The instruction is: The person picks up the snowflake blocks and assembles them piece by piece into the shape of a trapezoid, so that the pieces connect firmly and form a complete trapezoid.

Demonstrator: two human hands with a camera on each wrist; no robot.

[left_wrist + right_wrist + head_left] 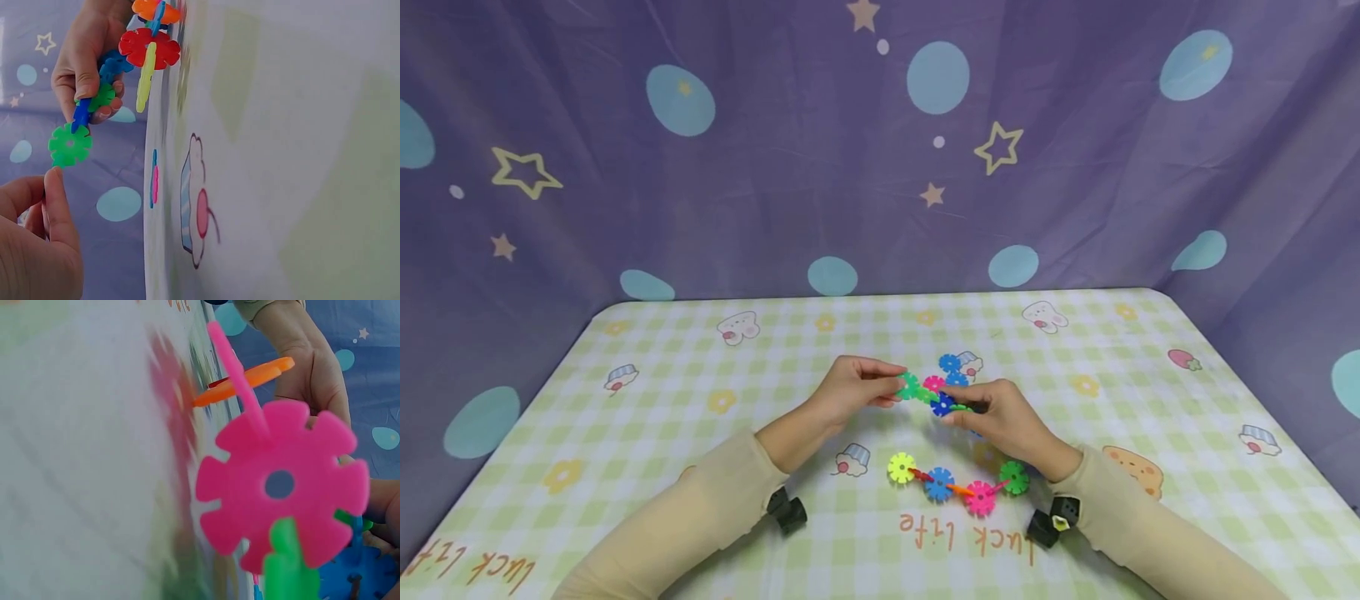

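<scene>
A short chain of slotted snowflake discs is held between both hands above the table. My left hand point(859, 385) pinches the green disc point(910, 385) at its left end. Beside that disc is a light green disc point(70, 145), joined to a dark blue disc point(942, 405). My right hand point(1003, 412) grips the chain near the dark blue disc, thumb on one side. In the left wrist view, another green disc point(103, 97) and a blue disc point(115, 65) show at the right hand, partly covered by its fingers.
Nearer the person lies a second chain, with a yellow disc point(902, 468), a blue disc point(938, 484), a pink disc point(980, 497) and a green disc point(1014, 477). Behind the hands are a loose pink disc point(934, 383) and a loose blue disc point(950, 363) on the checked tablecloth point(760, 517).
</scene>
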